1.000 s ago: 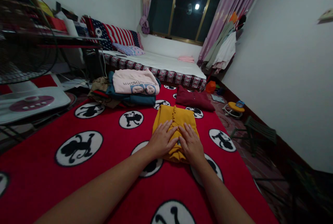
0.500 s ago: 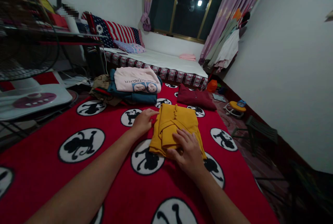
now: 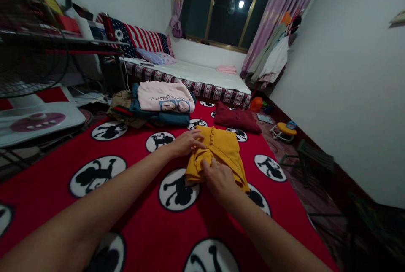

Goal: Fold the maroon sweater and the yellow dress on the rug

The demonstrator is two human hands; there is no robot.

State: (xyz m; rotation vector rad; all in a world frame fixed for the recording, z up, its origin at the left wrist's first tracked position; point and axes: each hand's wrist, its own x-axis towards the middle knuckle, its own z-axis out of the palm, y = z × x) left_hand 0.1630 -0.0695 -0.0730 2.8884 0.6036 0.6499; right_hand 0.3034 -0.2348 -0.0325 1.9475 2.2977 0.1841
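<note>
A folded yellow button-front garment (image 3: pixel 229 145) lies on a red blanket (image 3: pixel 142 221) with monkey roundels. My left hand (image 3: pixel 187 142) rests at its upper left edge, fingers stretched over the cloth and apart. Lower down, my right hand (image 3: pixel 220 179) pinches a bunched part of the same garment, thumb and fingers closed on it. The cloth is rumpled between the two hands, and its lower right corner lies partly behind my right wrist.
Beyond, to the left, a pink printed top (image 3: pixel 164 95) lies on folded teal clothing (image 3: pixel 174 119). Folded maroon clothing (image 3: pixel 236 118) is at the far right of the blanket. A fan (image 3: pixel 34 116) stands left, a dark stool (image 3: pixel 316 156) right.
My left hand has moved right onto the garment's edge. My right hand has shifted left and closed on the fabric, rumpling its lower left part, which lay flat before.
</note>
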